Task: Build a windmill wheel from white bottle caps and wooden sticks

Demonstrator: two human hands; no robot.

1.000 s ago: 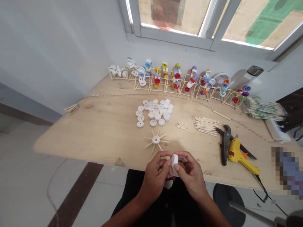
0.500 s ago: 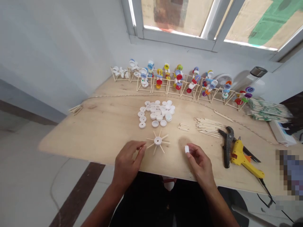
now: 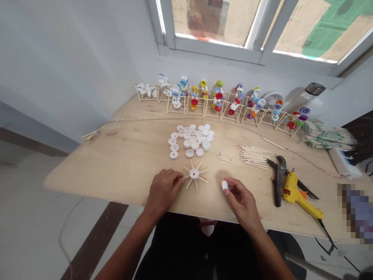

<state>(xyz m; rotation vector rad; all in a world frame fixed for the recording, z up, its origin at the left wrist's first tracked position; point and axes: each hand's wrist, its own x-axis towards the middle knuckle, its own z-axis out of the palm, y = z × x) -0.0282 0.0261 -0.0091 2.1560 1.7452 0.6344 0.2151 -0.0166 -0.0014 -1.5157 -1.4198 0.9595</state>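
A wheel (image 3: pixel 194 174), made of a white bottle cap with several thin wooden sticks standing out around it, lies on the table between my hands. My left hand (image 3: pixel 166 188) is closed, its thumb and forefinger pinching the outer end of the wheel's left stick. To the right of the wheel, a white bottle cap (image 3: pixel 224 185) is held on edge between the thumb and fingers of my right hand (image 3: pixel 241 200). Loose white bottle caps (image 3: pixel 194 146), several with a hole in the middle, lie grouped just behind the wheel.
Short sticks (image 3: pixel 224 157) and longer sticks (image 3: pixel 254 157) lie to the right. Beyond my right hand are black-handled cutters (image 3: pixel 279 179) and a yellow glue gun (image 3: pixel 301 196) with a cord. Finished stick-and-cap models (image 3: pixel 218 99) line the wall. Bagged sticks (image 3: pixel 328 135) lie at far right.
My left hand has moved right and taken hold of the wheel's left stick. The wheel has turned slightly. My right hand has come a little closer to it with the cap.
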